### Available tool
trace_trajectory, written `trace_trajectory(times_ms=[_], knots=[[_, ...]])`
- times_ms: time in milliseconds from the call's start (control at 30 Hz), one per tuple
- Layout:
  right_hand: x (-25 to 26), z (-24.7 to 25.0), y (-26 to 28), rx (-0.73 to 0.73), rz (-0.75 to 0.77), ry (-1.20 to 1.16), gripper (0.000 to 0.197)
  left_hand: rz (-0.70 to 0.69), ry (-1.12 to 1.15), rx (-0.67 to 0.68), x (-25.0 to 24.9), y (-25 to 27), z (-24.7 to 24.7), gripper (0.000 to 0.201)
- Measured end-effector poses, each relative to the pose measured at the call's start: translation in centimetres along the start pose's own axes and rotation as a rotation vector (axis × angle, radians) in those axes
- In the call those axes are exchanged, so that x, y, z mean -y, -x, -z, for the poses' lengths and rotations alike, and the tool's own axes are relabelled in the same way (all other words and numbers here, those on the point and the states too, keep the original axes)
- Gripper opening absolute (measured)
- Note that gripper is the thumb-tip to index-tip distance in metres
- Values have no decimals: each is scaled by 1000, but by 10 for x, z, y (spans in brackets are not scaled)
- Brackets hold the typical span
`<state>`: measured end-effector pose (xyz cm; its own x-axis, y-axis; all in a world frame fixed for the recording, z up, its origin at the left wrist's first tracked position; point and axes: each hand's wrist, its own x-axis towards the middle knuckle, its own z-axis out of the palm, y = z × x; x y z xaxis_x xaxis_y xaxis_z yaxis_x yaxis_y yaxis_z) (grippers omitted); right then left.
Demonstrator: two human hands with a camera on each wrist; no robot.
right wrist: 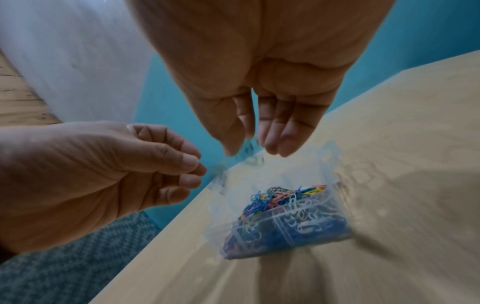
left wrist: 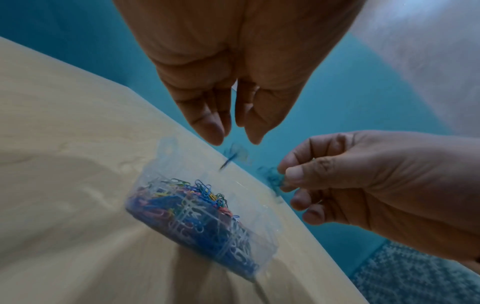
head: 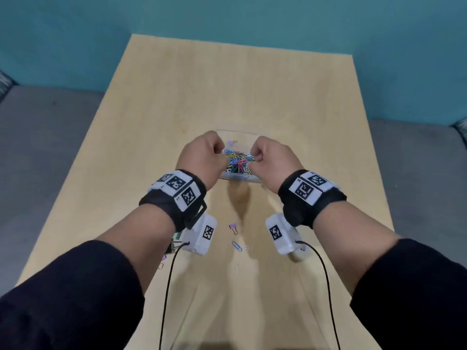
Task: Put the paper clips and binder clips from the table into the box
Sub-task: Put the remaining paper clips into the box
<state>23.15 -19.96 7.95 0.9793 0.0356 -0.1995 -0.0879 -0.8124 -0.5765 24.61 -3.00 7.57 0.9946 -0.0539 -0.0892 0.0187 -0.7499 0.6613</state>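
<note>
A clear plastic box (head: 237, 177) stands mid-table, heaped with coloured paper clips (head: 237, 161); a purple binder clip (head: 232, 142) lies at its far end. Both hands hover just above it. My left hand (head: 220, 155) curls thumb against fingers, with blurred paper clips (left wrist: 233, 153) right under the fingertips (left wrist: 213, 133). My right hand (head: 254, 159) pinches a small bunch of blue paper clips (left wrist: 272, 180) between thumb and forefinger. The right wrist view shows the box (right wrist: 330, 158) below the right fingertips (right wrist: 272, 144).
Loose on the wooden table (head: 252, 92) near me lie a purple binder clip (head: 234, 228), a blue paper clip (head: 237, 246), a pale clip (head: 248, 247) and a silver clip (head: 236, 269). More clips (head: 162, 263) sit by the left edge. Grey seating flanks the table.
</note>
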Motion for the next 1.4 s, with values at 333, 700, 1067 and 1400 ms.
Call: trace_trajectory(times_ms=[333,700,1067,1400], knots=[[-48,-66,106,335,86,167,13,-153,-184,446,58,128,-48,42],[-46,-94,133,275,47,216,10,-191,-321,440,59,152,-68,36],[-40,-99,131,264,33,230,17,-106,-261,383,54,146,-73,13],[-40,-96,134,330,83,284,20,-157,-367,417,61,138,-72,23]])
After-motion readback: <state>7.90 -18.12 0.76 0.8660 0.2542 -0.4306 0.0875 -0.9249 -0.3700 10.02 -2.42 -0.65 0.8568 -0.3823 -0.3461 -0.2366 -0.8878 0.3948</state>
